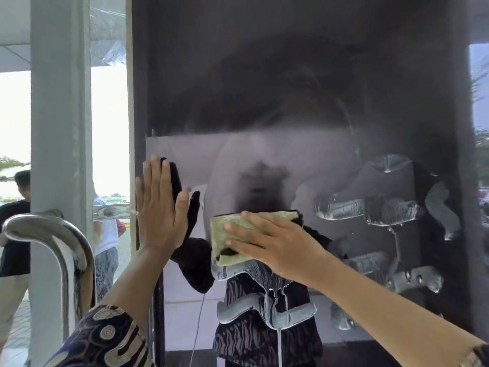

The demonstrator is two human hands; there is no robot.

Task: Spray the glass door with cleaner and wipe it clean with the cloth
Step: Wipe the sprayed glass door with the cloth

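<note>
The dark glass door (291, 88) fills the view and mirrors me. Streaks and blobs of wet cleaner (370, 207) cling to its lower half, and some runs down below the cloth. My right hand (275, 242) presses a folded yellow-green cloth (230, 234) flat against the glass with straight fingers spread over it. My left hand (158, 207) lies flat on the glass near the door's left edge, fingers straight and pointing up. No spray bottle is in view.
A curved chrome door handle (60, 250) stands at the lower left in front of a grey door frame (60, 102). Behind the frame, at the far left, stand a person in a black shirt (14, 229) and another in white.
</note>
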